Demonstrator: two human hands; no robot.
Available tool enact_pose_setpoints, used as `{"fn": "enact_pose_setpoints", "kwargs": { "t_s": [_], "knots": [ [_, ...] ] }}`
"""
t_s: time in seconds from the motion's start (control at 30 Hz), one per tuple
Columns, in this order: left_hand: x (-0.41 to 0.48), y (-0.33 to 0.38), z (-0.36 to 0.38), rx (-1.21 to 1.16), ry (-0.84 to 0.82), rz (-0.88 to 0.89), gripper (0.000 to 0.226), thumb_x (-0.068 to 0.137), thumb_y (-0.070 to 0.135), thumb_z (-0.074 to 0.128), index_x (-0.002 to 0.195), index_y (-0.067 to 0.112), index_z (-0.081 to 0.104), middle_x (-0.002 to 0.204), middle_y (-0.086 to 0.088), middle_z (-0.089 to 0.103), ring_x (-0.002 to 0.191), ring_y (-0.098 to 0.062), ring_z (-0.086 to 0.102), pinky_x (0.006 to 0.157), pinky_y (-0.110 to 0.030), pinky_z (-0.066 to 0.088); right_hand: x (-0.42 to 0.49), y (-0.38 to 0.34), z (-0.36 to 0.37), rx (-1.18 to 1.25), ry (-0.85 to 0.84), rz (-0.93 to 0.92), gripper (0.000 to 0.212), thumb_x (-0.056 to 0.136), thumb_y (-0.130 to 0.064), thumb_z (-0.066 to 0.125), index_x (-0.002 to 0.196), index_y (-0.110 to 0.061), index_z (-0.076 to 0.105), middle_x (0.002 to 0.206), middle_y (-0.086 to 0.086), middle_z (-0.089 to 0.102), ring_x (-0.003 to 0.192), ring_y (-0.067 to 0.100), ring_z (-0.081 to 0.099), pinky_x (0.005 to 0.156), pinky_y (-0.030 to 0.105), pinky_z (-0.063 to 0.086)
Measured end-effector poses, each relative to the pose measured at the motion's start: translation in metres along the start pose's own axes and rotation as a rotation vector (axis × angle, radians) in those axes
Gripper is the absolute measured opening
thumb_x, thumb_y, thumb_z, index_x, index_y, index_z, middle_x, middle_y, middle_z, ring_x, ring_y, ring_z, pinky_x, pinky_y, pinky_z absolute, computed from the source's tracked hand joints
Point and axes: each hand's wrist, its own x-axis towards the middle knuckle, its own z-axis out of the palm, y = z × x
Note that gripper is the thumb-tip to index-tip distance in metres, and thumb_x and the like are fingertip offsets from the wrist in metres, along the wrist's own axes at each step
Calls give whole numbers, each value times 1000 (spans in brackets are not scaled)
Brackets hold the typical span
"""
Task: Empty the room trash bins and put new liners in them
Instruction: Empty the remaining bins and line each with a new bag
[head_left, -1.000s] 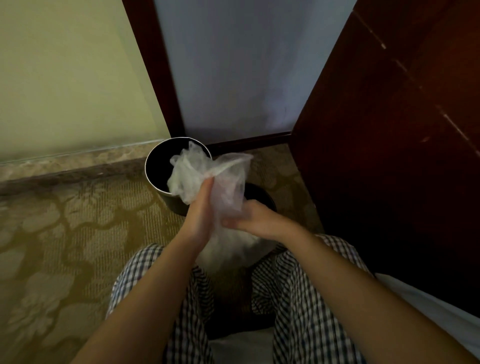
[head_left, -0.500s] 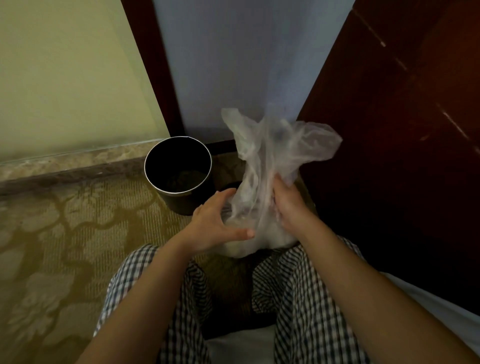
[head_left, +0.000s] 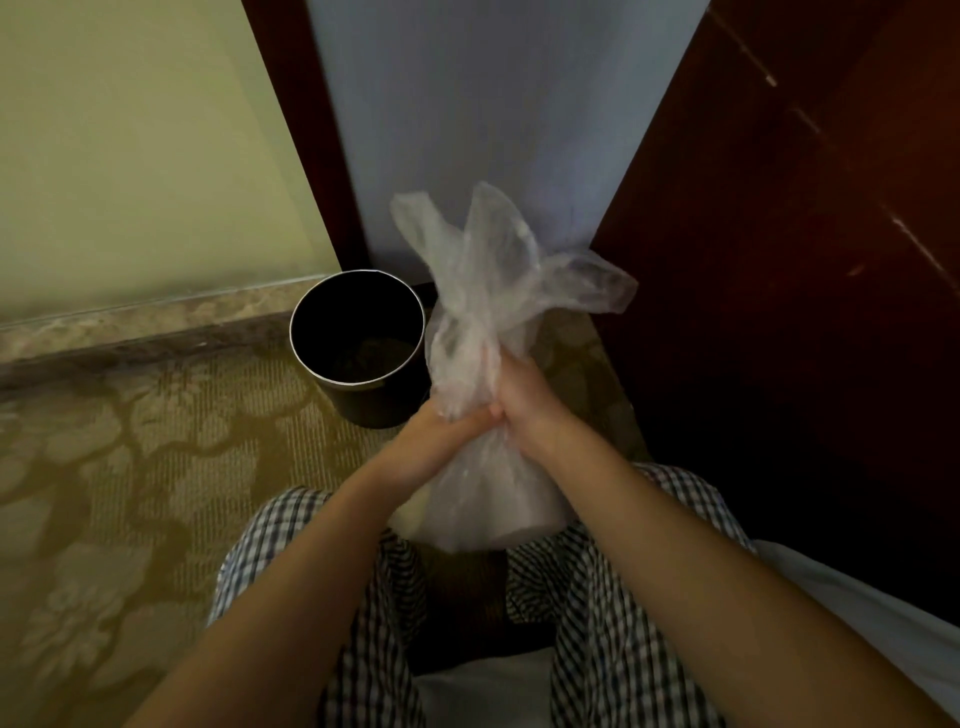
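A clear plastic trash bag (head_left: 488, 499) hangs in front of my knees, its bulging bottom holding pale rubbish. My left hand (head_left: 441, 441) and my right hand (head_left: 524, 400) both grip its gathered neck, thumbs meeting in the middle. The loose top of the bag fans out above my hands. A round black bin (head_left: 358, 338) with a silver rim stands on the carpet just left of the bag; it has no liner and its inside is dark.
A dark wooden cabinet (head_left: 779, 260) rises on the right. Behind the bin are a pale panel (head_left: 493, 104) in a dark frame and a cream wall with a stone skirting (head_left: 130, 322). Patterned carpet (head_left: 130, 467) spreads to the left. White bedding (head_left: 857, 613) shows at lower right.
The bag has moved from in front of the bin to its right and been lifted. Both hands have closed together round its neck, gathering the open top.
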Motion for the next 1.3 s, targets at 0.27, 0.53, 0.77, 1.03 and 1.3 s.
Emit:
{"fn": "enact_pose_setpoints", "kwargs": {
  "t_s": [0.27,0.53,0.77,1.03,1.3],
  "knots": [
    [6,-5,-9,116,341,27,30,97,12,49,71,19,62,68,5,63,60,3,58,57,-12,46,-12,7,-30,-369,-459,32,50,89,-36,62,136,-21,49,128,-7,58,120,6,53,93,16,45],
    [1,3,5,39,337,107,27,98,11,46,81,28,58,80,13,61,64,16,59,59,-2,42,-22,35,-20,-518,-533,-20,42,81,-10,73,121,-14,60,114,-1,65,106,2,60,97,19,47],
    [0,-1,-5,346,286,259,30,91,9,59,68,28,59,68,3,63,61,5,59,63,-20,48,-18,41,-11,-482,-405,-102,26,87,4,59,95,-20,60,86,-11,57,67,-19,54,63,1,42],
    [0,8,-34,287,113,-9,57,66,61,72,101,18,60,85,9,65,71,3,62,63,-9,46,-12,29,-41,-124,-299,62,18,96,-18,53,109,-26,61,100,-5,69,91,5,67,75,17,52],
    [-3,1,-4,215,-225,-105,50,69,45,70,113,23,60,103,10,65,99,0,62,81,-15,47,-12,40,-26,-270,-141,2,17,97,-12,48,82,-16,56,79,-5,56,76,3,54,70,13,42]
  ]
}}
